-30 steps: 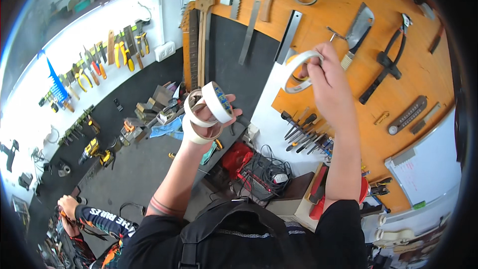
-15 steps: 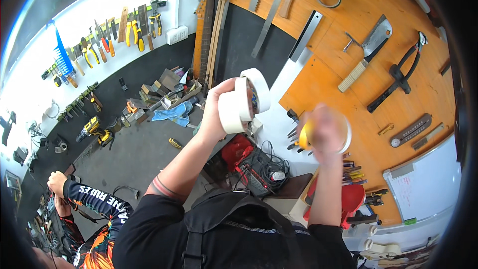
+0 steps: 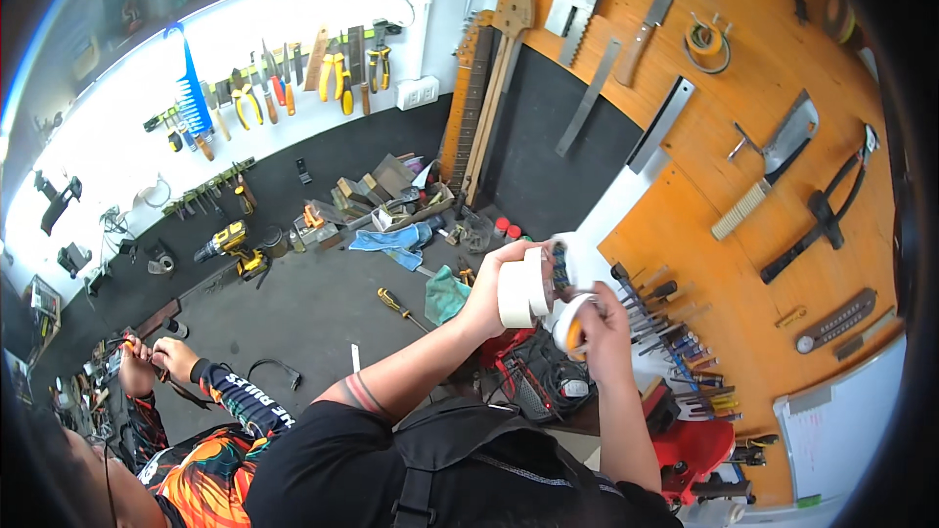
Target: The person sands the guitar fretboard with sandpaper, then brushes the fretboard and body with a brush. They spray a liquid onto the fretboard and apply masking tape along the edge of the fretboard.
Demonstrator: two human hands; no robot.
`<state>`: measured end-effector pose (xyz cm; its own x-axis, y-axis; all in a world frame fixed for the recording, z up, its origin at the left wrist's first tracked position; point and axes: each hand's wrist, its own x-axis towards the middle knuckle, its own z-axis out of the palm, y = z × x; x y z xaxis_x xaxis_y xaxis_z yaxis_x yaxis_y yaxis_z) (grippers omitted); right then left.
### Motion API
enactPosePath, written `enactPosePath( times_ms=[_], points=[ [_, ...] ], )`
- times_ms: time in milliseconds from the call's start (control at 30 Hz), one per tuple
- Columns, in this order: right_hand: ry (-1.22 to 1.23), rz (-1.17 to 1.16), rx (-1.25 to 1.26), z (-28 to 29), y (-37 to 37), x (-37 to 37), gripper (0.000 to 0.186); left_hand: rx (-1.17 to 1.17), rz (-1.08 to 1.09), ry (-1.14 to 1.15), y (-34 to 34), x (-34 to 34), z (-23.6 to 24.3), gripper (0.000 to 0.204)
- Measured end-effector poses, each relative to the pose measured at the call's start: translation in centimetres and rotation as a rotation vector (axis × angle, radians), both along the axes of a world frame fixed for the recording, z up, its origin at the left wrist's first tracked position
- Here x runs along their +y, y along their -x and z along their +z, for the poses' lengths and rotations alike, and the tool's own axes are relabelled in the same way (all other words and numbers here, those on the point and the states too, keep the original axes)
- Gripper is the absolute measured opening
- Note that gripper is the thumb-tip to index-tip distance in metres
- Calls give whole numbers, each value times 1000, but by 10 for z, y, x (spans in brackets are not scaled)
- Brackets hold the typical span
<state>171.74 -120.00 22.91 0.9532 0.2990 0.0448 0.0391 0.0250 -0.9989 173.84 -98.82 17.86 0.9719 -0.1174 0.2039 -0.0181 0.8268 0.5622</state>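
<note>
My left hand (image 3: 489, 286) is closed around white rolls of masking tape (image 3: 518, 295), which stand side by side on their edges. Another white tape roll (image 3: 582, 262) is at the far right of that group; part of my left hand is hidden behind the rolls. Just to the right, my right hand (image 3: 608, 334) grips a smaller white tape roll with a yellow-orange inner ring (image 3: 571, 327). This roll is right beside those in my left hand; whether they touch I cannot tell. Both hands are raised in front of my chest.
A dark workbench (image 3: 293, 308) holds a yellow cordless drill (image 3: 233, 246), a screwdriver (image 3: 399, 308) and a teal cloth (image 3: 446, 295). Saws and a cleaver (image 3: 787, 147) hang on the orange wooden board (image 3: 724, 235). At left, a co-worker's hands (image 3: 161, 360) hold something small.
My right hand has come left with its tape roll, up to the rolls in my left hand. The view has shifted, so the surroundings appear farther right and lower.
</note>
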Motion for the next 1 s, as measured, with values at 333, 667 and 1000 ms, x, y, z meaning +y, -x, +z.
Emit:
enactPosePath(
  times_ms=[333,667,1000],
  points=[
    [-11,7,133,-33,13,23,28,71,461,-170,-4,-6,-8,21],
    [-6,107,221,-45,12,29,28,309,79,93,2,1,-28,39],
    [207,-325,-592,96,-47,9,25,203,329,-166,-17,5,-41,22]
  ],
)
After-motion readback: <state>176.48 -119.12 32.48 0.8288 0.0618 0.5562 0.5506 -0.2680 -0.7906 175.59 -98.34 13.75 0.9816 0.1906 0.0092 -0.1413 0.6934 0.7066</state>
